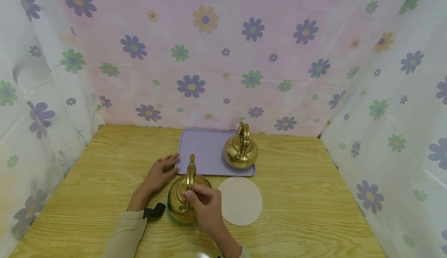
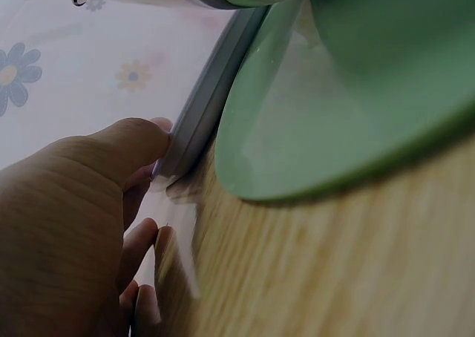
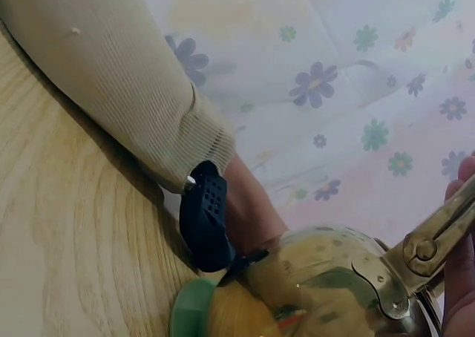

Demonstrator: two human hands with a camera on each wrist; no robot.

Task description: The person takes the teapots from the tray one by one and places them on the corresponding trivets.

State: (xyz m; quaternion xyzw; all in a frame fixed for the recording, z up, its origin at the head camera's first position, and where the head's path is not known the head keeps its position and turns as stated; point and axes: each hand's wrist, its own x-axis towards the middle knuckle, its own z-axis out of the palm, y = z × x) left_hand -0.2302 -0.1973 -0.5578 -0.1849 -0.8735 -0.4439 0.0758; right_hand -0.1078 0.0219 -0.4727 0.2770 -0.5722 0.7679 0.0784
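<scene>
A shiny gold kettle [image 1: 174, 201] is over a round green mat [image 1: 181, 222], which shows larger in the left wrist view [image 2: 297, 144]; whether its base touches the mat I cannot tell. My right hand [image 1: 208, 209] pinches the kettle's upright handle [image 1: 190, 174] between thumb and fingers. In the right wrist view the handle's hinge [image 3: 423, 254] shows beside the fingers. My left hand [image 1: 158, 175] is spread at the near left corner of a lilac tray [image 1: 202, 145], fingers at its edge. A second gold kettle [image 1: 233, 153] stands on the tray's right side.
A round cream mat [image 1: 241, 201] lies to the right of the held kettle, in front of the tray. All of this is on a wood-grain table [image 1: 297, 196]. Flowered cloth [image 1: 223, 64] hangs behind and along both sides.
</scene>
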